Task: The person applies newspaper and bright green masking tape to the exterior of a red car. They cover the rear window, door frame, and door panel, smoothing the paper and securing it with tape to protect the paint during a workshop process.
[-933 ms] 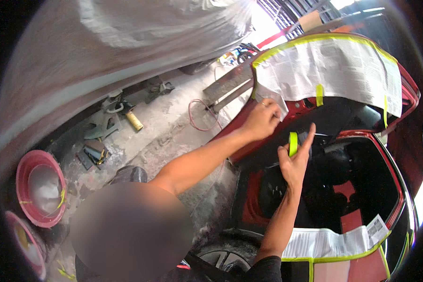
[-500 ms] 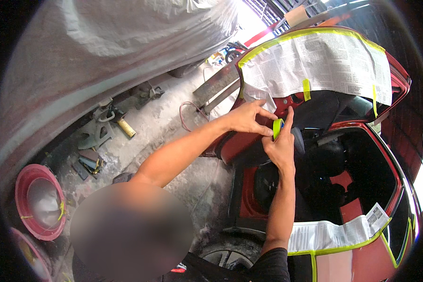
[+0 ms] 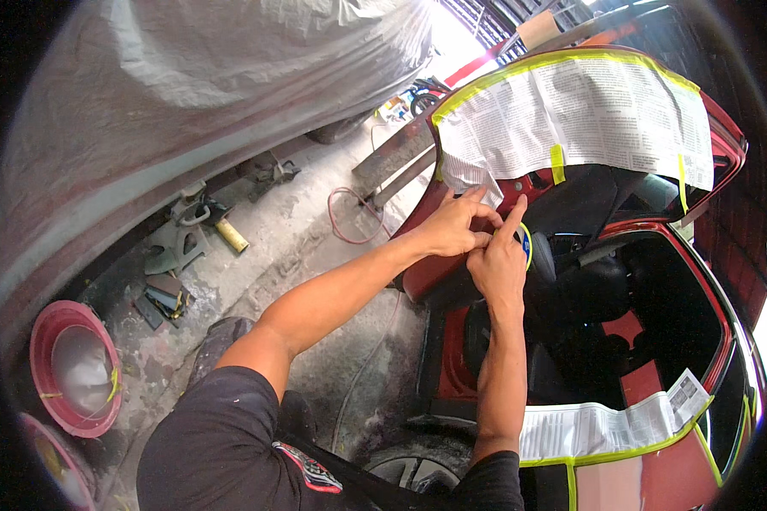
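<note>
- Right hand (image 3: 498,266), centre: closed on tape roll (image 3: 527,247), index finger extended.
- Left hand (image 3: 453,226), centre: fingers bent; cannot tell if pinching anything.
- Newspaper (image 3: 618,111) at upper right.

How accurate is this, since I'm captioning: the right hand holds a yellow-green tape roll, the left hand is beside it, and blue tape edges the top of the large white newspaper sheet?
Blue is wrong: the head view shows yellow-green tape edging the top of the large white newspaper sheet. The right hand holds the yellow-green tape roll, the left hand beside it.
</note>
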`<state>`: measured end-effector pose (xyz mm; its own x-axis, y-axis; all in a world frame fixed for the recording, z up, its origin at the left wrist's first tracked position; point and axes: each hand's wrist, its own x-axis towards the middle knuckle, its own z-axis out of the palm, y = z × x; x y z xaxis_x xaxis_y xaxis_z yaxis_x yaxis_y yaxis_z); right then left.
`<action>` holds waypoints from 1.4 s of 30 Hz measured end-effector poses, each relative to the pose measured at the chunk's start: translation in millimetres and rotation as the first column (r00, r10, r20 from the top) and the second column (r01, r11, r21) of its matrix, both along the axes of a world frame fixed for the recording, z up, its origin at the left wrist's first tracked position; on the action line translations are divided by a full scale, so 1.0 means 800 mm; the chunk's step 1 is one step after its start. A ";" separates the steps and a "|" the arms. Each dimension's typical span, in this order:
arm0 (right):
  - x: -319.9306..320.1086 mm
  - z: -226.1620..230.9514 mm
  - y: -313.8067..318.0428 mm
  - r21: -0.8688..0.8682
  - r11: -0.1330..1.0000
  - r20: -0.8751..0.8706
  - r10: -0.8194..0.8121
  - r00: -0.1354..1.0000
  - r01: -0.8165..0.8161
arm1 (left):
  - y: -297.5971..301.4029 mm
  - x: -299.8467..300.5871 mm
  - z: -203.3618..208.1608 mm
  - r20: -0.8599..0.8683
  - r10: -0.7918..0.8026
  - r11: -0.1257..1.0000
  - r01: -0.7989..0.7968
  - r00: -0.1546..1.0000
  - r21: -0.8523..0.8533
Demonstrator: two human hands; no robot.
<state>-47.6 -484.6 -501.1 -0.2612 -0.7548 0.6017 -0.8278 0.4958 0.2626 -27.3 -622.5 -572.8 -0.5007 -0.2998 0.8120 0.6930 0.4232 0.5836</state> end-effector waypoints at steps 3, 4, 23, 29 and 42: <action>0.008 -0.005 -0.004 0.012 1.000 0.022 -0.017 1.000 0.017 | -0.005 -0.007 -0.003 0.002 0.045 0.998 -0.045 0.999 -0.049; 0.011 -0.006 -0.006 0.019 1.000 0.029 -0.024 0.999 0.023 | -0.007 -0.010 -0.006 -0.002 0.068 0.995 -0.068 0.998 -0.077; -0.001 0.003 -0.008 0.024 0.997 0.084 0.065 0.994 -0.067 | 0.000 -0.019 -0.009 -0.060 0.055 0.997 -0.058 0.997 -0.043; 0.016 0.023 -0.009 -0.140 0.969 0.364 0.243 0.899 -0.205 | -0.021 0.017 0.005 -0.056 -0.462 0.863 0.463 0.885 0.201; 0.055 0.042 0.012 -0.037 0.990 0.415 0.140 0.899 -0.137 | -0.033 -0.042 -0.003 -0.120 -0.071 0.913 0.113 0.990 0.392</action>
<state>-3.4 -474.7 -467.2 -0.3813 -0.7982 0.4663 -0.9215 0.3683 -0.1231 -61.0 -648.8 -575.3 -0.4631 -0.5646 0.6832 0.7820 0.1027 0.6148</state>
